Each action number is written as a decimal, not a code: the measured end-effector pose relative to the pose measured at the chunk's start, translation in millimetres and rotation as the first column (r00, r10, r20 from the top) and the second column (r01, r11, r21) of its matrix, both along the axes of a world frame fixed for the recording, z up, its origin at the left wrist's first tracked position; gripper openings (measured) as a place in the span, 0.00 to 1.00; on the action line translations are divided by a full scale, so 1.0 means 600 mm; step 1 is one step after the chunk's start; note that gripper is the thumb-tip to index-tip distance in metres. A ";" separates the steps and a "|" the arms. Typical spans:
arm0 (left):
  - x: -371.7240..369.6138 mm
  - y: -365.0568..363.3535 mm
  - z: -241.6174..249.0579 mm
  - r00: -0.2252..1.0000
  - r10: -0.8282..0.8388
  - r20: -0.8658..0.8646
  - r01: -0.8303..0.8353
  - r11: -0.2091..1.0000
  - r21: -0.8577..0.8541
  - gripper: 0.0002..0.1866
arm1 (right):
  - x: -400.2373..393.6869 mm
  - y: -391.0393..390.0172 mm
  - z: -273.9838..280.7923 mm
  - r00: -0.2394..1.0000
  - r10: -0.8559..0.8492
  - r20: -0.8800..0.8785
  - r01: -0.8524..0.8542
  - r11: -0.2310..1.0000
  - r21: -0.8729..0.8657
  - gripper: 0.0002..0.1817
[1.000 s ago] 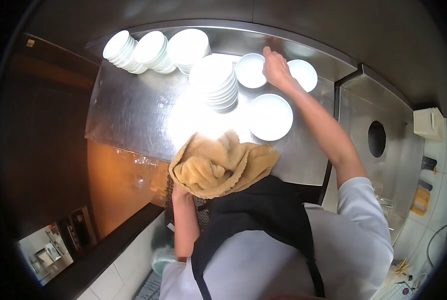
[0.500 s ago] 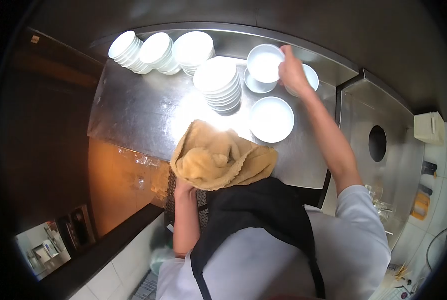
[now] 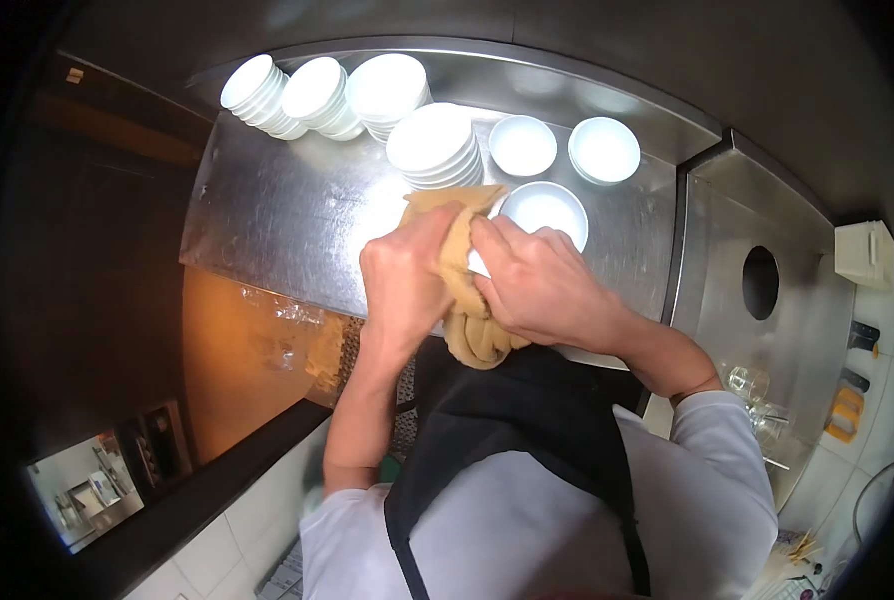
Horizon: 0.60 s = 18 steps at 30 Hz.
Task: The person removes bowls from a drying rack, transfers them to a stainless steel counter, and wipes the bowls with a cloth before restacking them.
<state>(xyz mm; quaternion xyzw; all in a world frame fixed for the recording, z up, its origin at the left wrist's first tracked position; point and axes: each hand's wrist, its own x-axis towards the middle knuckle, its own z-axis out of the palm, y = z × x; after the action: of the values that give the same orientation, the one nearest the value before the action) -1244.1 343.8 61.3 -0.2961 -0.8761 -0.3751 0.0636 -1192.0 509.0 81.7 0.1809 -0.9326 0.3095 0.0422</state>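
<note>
In front of my apron, my left hand (image 3: 405,275) is closed on a tan cloth (image 3: 457,250), the fingers partly hidden in its folds. My right hand (image 3: 547,285) grips a white bowl (image 3: 478,263) against the same cloth. Only a small strip of this bowl shows between the hands; cloth and fingers cover the rest. Just beyond my right hand, another white bowl (image 3: 549,208) sits on the steel counter (image 3: 277,200). Farther back are a white bowl (image 3: 523,146) and, to its right, more white bowls (image 3: 605,150), apparently nested.
Several stacks of white bowls (image 3: 317,90) line the back left of the counter, with a nearer stack (image 3: 435,145) by the cloth. A raised steel edge (image 3: 507,52) runs behind. To the right lies a steel surface with a round dark hole (image 3: 760,283).
My right hand has come back from the rear of the counter with a white bowl and met the cloth. My left hand has moved up and forward with the cloth, now around the bowl.
</note>
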 end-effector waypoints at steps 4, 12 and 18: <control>0.012 0.030 -0.045 0.914 0.140 0.382 -0.379 0.634 0.674 0.22 | -0.019 -0.021 -0.027 0.921 -0.175 -0.348 0.029 0.922 -0.387 0.26; 0.035 -0.027 -0.009 0.990 0.028 0.138 -0.021 0.998 -0.051 0.16 | 0.023 -0.002 -0.048 0.984 -0.044 0.173 0.031 0.997 0.075 0.23; 0.069 -0.006 -0.106 0.809 0.060 0.585 -0.382 0.810 0.446 0.09 | 0.016 0.009 -0.099 0.906 -0.333 -0.261 0.268 0.929 -0.254 0.20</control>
<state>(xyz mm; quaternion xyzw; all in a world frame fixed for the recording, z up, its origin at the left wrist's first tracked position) -1202.8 340.4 -2.2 -0.0376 -0.7432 -0.6652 -0.0614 -1182.5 514.2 22.4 0.0736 -0.8935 0.3661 0.2494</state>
